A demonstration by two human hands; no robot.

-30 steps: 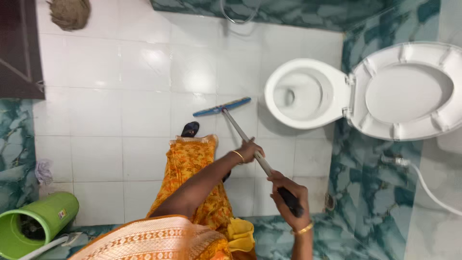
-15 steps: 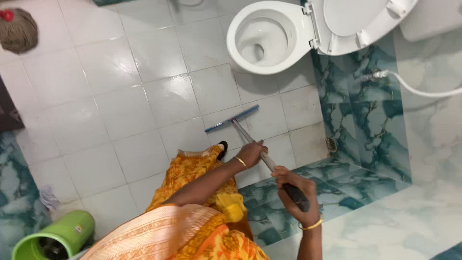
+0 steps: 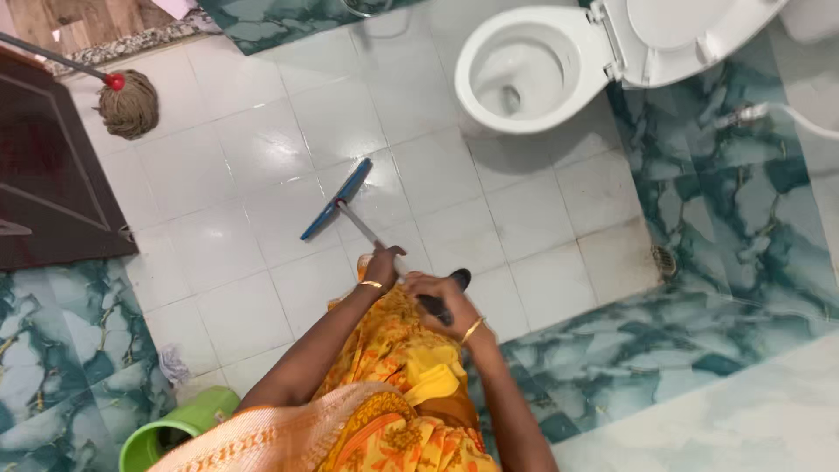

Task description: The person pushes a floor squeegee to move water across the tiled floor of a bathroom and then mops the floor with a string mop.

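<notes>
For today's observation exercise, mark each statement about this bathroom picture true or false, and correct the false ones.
1. Both hands grip the squeegee handle. True: left hand, right hand.
2. The toilet lid is shut. False: it stands open.
3. A mop lies near the dark door. True.
4. The green bucket stands beside the toilet. False: it is at the opposite, lower left corner.

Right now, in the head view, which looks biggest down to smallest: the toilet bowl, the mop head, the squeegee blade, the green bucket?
1. Toilet bowl, clearly the largest.
2. Green bucket, though partly cut off and nearer the camera, so unsure.
3. Squeegee blade: long but thin.
4. Mop head: close to the blade, hard to rank.
</notes>
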